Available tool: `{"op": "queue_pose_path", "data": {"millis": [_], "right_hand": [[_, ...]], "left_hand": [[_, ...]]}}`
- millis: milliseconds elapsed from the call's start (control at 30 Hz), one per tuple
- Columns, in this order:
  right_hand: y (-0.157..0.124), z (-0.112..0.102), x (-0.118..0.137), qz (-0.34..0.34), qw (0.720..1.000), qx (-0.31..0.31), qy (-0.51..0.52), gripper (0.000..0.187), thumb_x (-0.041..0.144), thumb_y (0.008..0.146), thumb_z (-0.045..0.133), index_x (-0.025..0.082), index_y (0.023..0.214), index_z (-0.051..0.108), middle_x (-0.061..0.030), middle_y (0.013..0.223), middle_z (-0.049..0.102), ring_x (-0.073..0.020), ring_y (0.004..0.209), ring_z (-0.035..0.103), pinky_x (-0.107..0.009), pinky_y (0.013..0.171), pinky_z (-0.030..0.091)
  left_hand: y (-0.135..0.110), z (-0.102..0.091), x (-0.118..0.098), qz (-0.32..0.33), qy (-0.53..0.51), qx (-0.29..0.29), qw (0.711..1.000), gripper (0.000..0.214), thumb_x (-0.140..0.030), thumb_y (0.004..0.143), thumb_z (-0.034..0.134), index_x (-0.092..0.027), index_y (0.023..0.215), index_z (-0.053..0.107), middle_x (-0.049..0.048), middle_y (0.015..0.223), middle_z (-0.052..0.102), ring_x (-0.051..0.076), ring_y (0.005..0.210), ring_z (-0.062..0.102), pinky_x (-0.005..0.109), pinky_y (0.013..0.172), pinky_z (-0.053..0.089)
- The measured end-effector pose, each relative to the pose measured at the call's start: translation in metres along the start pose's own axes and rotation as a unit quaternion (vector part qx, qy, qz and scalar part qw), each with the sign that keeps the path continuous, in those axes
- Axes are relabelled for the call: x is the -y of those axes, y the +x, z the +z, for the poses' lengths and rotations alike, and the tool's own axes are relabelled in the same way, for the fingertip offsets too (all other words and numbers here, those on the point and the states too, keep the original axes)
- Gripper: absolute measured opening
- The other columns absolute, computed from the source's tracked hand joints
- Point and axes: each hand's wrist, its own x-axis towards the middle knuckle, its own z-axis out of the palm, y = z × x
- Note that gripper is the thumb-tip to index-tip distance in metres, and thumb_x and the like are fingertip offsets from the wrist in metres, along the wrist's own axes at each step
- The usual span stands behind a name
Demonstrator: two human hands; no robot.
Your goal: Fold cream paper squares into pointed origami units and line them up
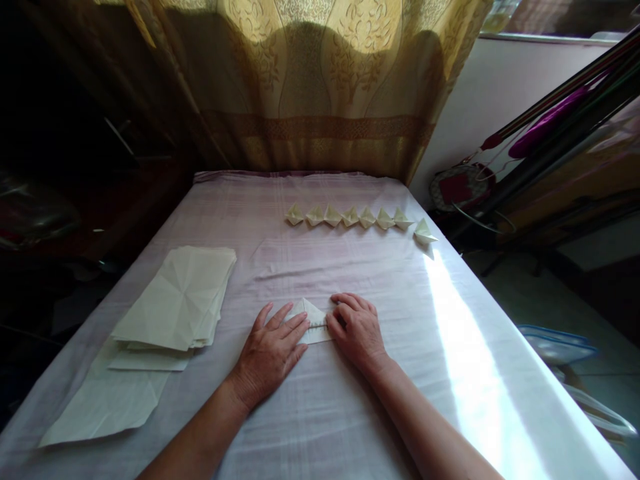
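A small folded sheet of white paper [316, 335] lies on the cloth in front of me, with a triangular peak at the top and a band along its lower edge. My left hand [273, 347] rests flat on its left side, fingers spread and open. At the right end, my right hand [357, 327] is closed, thumb and curled fingers pressed together on the paper's edge. Parts of the sheet are hidden under both hands. Farther back, several folded paper boats [367, 217] stand in a row, one of them set apart at the right.
To the left is a stack of creased paper sheets [175, 300], with a longer sheet [110, 400] beneath it. A pale checked cloth [320, 427] covers the table. Patterned curtains [320, 87] hang behind, and a round bag [463, 187] sits beyond the right edge.
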Motion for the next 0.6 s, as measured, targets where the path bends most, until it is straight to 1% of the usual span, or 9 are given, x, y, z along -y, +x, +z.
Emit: {"op": "queue_pose_path", "data": {"millis": [300, 500, 600], "right_hand": [[-0.0008, 0.0000, -0.0009, 0.000, 1.000, -0.002, 0.005, 0.016, 0.019, 0.085, 0.058, 0.023, 0.069, 0.059, -0.0040, 0.108, 0.071, -0.0239, 0.110, 0.058, -0.041, 0.096, 0.035], [-0.0008, 0.0004, 0.0001, 0.006, 1.000, -0.006, -0.001, 0.016, 0.019, 0.084, 0.058, 0.023, 0.069, 0.058, -0.0040, 0.108, 0.071, -0.0240, 0.109, 0.059, -0.041, 0.095, 0.036], [-0.0006, 0.0010, 0.0005, 0.006, 1.000, -0.011, -0.004, 0.017, 0.018, 0.084, 0.058, 0.023, 0.068, 0.058, -0.0043, 0.107, 0.071, -0.0232, 0.108, 0.059, -0.040, 0.094, 0.036]], "left_hand": [[-0.0020, 0.0043, 0.0021, -0.006, 0.001, 0.015, 1.000, 0.036, -0.036, 0.097, 0.048, -0.026, 0.131, 0.058, 0.0043, 0.131, 0.064, 0.025, 0.130, 0.048, 0.051, 0.115, 0.024], [-0.0034, 0.0057, 0.0016, -0.007, 0.005, 0.021, 1.000, 0.035, -0.034, 0.098, 0.048, -0.032, 0.132, 0.057, 0.0017, 0.134, 0.061, 0.024, 0.129, 0.048, 0.051, 0.115, 0.023], [-0.0040, 0.0054, 0.0014, -0.005, 0.008, 0.022, 1.000, 0.035, -0.034, 0.097, 0.049, -0.033, 0.132, 0.057, 0.0016, 0.135, 0.061, 0.024, 0.129, 0.048, 0.051, 0.115, 0.022]]}}
